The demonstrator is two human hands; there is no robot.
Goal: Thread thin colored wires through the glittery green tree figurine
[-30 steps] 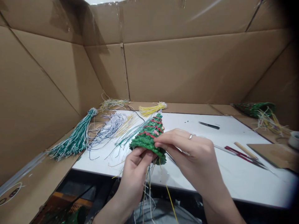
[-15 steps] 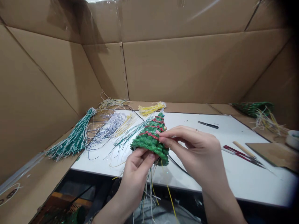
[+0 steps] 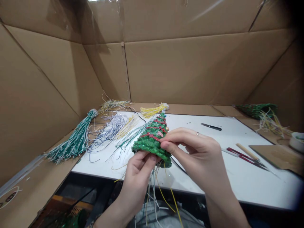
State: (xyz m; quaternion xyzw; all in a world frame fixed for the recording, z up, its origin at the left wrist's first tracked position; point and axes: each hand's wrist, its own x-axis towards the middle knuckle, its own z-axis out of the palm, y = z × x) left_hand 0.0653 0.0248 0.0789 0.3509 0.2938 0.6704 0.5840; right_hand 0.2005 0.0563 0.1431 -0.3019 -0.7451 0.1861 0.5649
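Note:
A small green model Christmas tree (image 3: 152, 145) with red garland strands and tiny ornaments leans in front of me, tip upward. My left hand (image 3: 140, 167) grips its lower rim from below, thumb in front. Thin white, yellow and green wires (image 3: 154, 196) hang down from under the tree. At the tree's right side, my right hand (image 3: 190, 152) has thumb and forefinger pinched together against the lowest red garland; what lies between the fingertips is hidden. Just above them, a small pink ornament (image 3: 160, 134) shows on the branches.
On the white tabletop (image 3: 190, 177) lie a dark pair of tweezers (image 3: 211, 126), red-handled scissors (image 3: 247, 156) and a wooden stick (image 3: 247, 151). Bundles of green (image 3: 73, 142), purple (image 3: 109, 129) and yellow wires (image 3: 153, 110) spread left and behind. Cardboard walls (image 3: 185, 69) enclose the table.
My right fingertips have slid slightly down off the pink ornament, which is now exposed on the tree. My left hand keeps its grip, and the hanging wires have swung a little.

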